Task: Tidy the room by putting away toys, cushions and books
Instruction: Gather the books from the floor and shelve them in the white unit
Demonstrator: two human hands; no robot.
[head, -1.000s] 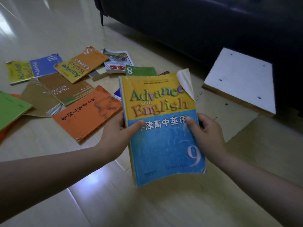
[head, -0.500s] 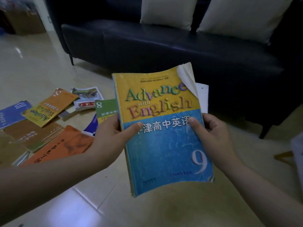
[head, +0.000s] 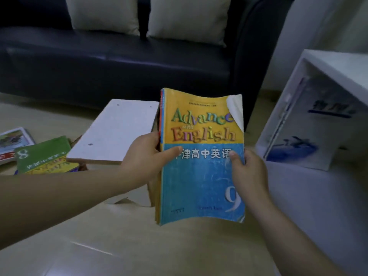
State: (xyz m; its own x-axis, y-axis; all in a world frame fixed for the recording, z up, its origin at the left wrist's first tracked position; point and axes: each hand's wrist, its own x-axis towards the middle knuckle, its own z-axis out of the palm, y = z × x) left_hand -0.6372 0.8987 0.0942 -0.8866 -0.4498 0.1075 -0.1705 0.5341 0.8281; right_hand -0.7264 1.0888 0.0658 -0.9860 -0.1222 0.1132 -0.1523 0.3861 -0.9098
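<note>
Head view: you've got the stack of books (head: 201,176) up in front of you, above the floor, yellow-and-blue "Advance with English 9" cover on top, its upper right corner curled back. Your left hand (head: 147,156) clamps the spine edge, thumb lying across the cover. Your right hand (head: 249,172) grasps the opposite edge, thumb on the cover too. To the right sits an open white cabinet (head: 322,62) with a blue-and-white book (head: 310,124) leaning inside. Left on the floor: a white board (head: 117,130), a green book (head: 41,154) just beside it. Behind, the dark sofa (head: 119,66) with two pale cushions (head: 103,12).
</note>
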